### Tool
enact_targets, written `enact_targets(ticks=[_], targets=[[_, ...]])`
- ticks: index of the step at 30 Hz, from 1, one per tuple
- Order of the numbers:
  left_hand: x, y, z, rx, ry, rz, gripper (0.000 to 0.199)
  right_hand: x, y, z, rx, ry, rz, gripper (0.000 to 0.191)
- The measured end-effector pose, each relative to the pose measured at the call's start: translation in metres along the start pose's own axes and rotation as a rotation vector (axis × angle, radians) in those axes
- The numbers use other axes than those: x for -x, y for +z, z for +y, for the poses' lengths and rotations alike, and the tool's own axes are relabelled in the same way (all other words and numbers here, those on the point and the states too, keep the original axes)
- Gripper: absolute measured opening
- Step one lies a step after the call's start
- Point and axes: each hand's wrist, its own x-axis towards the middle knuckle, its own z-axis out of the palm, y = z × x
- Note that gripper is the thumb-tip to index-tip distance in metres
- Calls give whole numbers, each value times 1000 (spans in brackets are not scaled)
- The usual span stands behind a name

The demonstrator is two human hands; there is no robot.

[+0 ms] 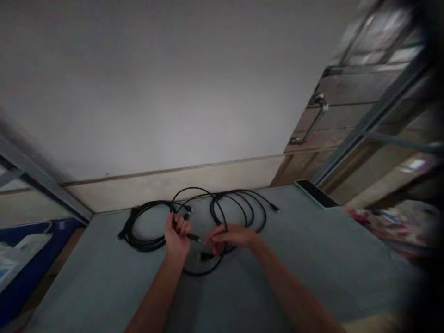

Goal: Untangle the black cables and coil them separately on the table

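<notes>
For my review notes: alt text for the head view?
The left hand holds a black plug pointing toward the right hand, which a cable loop crosses. A coiled cable and a flat dark device lie on the grey table.

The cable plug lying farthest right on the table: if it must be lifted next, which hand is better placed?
Probably the right hand: it is nearer to that plug. The left hand is farther away and holds another plug; whether the right grips a cable is unclear.
</notes>
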Motion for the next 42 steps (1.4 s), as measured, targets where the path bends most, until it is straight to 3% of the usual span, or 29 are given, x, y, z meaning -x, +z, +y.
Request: enact_targets(ticks=[5, 9, 12, 16, 21, 27, 35, 42], targets=[[3, 5, 0, 8, -22, -53, 34, -10, 12, 4, -44, -48, -48, 42], [4, 7, 1, 24, -30, -65, 38, -19, 14, 12, -81, -117, 56, 38], [6, 9, -1, 6, -34, -88, 40, -22, 14, 15, -164, -170, 134, 50], [12, 13, -9, -56, -75, -142, 38, -21, 14, 14, -185, -160, 115, 61], [16, 15, -16, -137, -99, -178, 36, -22, 14, 14, -121, -186, 188, 46], [11, 14, -9, -232, -33, -172, 34, -27, 7, 15, -7, -267, 433, 20], [3, 14, 14, -108, 9, -131, 26, -28, -13, 14, -461, -475, 767, 21], [5, 13, 9, -158, -46, -157, 20, -24, -15, 2, -671, -505, 754, 27]])
